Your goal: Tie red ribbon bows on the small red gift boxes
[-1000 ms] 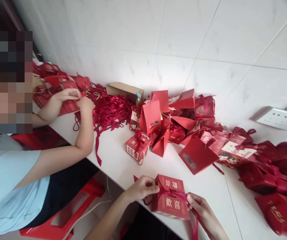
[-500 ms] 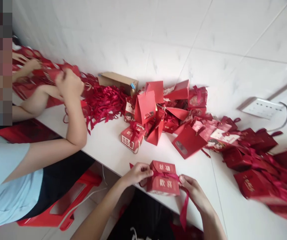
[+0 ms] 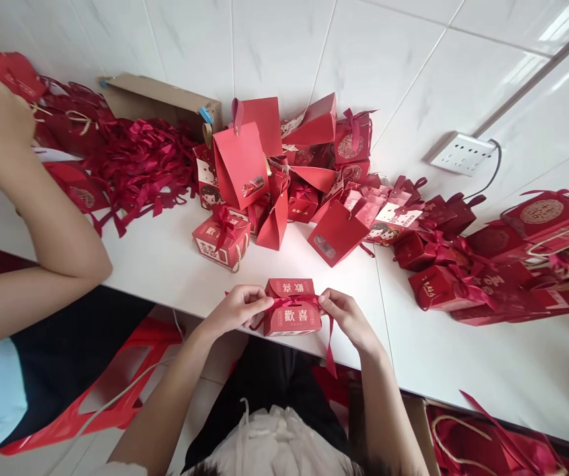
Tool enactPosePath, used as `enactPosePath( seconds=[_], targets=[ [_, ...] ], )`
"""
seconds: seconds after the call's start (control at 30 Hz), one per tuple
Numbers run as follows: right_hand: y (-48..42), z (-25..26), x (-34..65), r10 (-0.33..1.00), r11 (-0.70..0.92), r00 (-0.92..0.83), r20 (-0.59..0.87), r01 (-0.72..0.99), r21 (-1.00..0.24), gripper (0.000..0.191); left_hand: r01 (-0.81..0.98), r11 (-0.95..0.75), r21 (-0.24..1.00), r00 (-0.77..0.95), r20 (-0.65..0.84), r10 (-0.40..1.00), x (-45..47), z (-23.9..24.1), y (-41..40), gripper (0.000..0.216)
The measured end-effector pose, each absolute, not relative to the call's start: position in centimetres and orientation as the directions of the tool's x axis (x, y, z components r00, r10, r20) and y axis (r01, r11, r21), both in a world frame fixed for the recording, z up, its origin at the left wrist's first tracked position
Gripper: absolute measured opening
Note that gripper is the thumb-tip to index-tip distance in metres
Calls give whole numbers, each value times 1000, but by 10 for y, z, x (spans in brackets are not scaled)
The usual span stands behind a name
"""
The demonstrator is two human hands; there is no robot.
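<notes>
A red gift box [image 3: 293, 321] with pale Chinese characters lies near the table's front edge. Across its top runs a dark red ribbon [image 3: 295, 301], crossed or knotted in the middle. My left hand [image 3: 242, 305] pinches the ribbon at the box's left side, thumb against fingers. At the right side, my right hand [image 3: 347, 316] pinches the other stretch, and a loose tail hangs down below it. Just behind stands a box with a ribbon bow [image 3: 222, 237] and a twisted cord handle, touched by neither hand.
Red boxes and bags [image 3: 242, 162] crowd the table [image 3: 363, 337] along the tiled wall. A heap of ribbons [image 3: 140, 162] lies left of them, before a cardboard box [image 3: 165, 99]. A co-worker's arm [image 3: 61, 218] reaches in at left. A power strip [image 3: 462, 153] is on the wall.
The view has swung to the right, so more of the right-hand boxes and a carton below the table show. Both my hands keep their pinch on the ribbon, which looks drawn straighter.
</notes>
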State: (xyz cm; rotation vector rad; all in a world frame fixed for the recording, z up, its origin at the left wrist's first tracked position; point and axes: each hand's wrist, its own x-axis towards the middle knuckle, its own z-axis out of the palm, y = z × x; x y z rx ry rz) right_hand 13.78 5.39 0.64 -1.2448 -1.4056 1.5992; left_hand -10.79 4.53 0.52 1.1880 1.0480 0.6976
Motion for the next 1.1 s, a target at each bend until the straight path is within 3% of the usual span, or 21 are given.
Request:
enactPosePath(
  seconds=[0.3, 0.5, 0.7, 1.1],
  targets=[
    [56, -6, 145, 923, -195, -322, -212, 86, -977, 42, -14, 304, 952, 398, -274, 876, -107, -13, 51, 53],
    [57, -19, 144, 918, -260, -323, -229, -56, -964, 38, -15, 208, 978, 377, -187, 907, -110, -25, 52, 53],
    [57, -29, 141, 910, -299, -331, -249, -108, -948, 41, -92, 218, 972, 374, -169, 912, -104, -38, 52, 60],
    [59, -26, 138, 848, -372, -450, -280, -129, -919, 43, -76, 246, 966, 424, -192, 885, -107, -33, 51, 56]
  ],
)
